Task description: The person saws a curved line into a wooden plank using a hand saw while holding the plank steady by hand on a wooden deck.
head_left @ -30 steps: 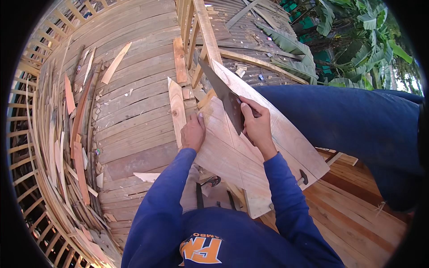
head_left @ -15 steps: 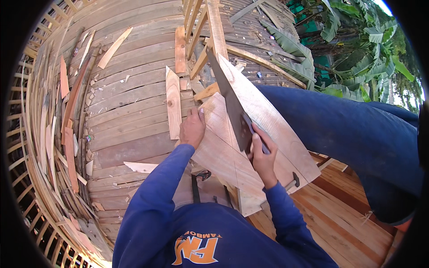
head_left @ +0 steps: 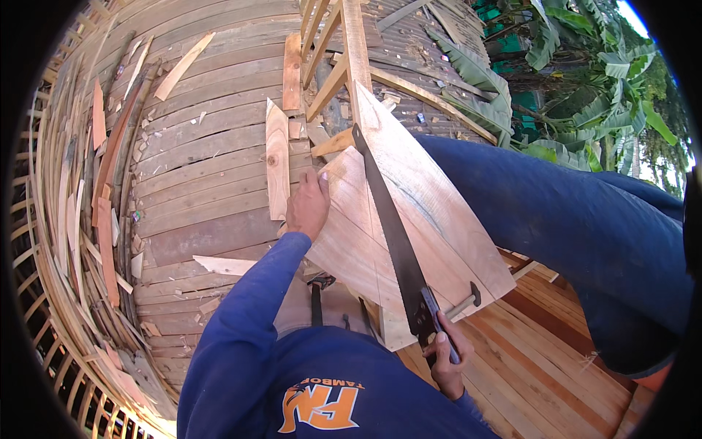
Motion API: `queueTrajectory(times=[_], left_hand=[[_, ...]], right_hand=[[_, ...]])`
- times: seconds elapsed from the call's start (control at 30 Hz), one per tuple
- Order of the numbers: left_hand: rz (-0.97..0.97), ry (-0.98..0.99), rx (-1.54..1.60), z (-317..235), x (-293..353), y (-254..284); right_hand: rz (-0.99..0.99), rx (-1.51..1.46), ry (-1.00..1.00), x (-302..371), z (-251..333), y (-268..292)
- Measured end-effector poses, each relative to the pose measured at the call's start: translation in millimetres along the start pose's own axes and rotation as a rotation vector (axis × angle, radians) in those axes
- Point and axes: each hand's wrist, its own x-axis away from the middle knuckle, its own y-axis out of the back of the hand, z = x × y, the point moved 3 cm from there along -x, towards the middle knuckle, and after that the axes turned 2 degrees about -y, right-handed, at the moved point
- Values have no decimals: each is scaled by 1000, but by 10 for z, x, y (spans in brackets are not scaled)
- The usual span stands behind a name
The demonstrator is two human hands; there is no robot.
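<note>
At the near edge of the pale wooden board (head_left: 409, 219), the right hand (head_left: 447, 358) is closed around the handle of a handsaw (head_left: 391, 234). Its dark blade runs up and away from that hand along the board's length, lying in or on the surface. The left hand (head_left: 308, 206) rests flat, fingers spread, pressing the board's left edge, nearer the blade's far end. A loose plank offcut (head_left: 276, 161) lies just left. Weathered slats form the floor (head_left: 197, 183) beneath.
</note>
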Motion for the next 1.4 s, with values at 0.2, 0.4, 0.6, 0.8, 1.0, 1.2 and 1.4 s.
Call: queueTrajectory(times=[0.2,0.4,0.6,0.8,1.0,1.2,1.4], left_hand=[[17,-55,-42,-85,-71,-6],[-45,-26,-30,104,-65,56],[-19,-11,-18,-2,21,-46],[13,-28,-64,-112,0,-58],[-135,-68,-85,31,-53,-26],[-133,-36,-136,2,4,-51],[-111,-70,-186,-159,16,-130]], right_hand=[[-32,-183,197,-2479,341,-1332],[10,-145,128,-1044,-25,-700],[-27,27,87,457,-592,17],[-29,-165,315,-1961,-20,-1145],[-60,-181,350,-1182,-349,-844],[-62,74,379,649,-1224,-59],[-116,-260,408,-1315,-424,-888]])
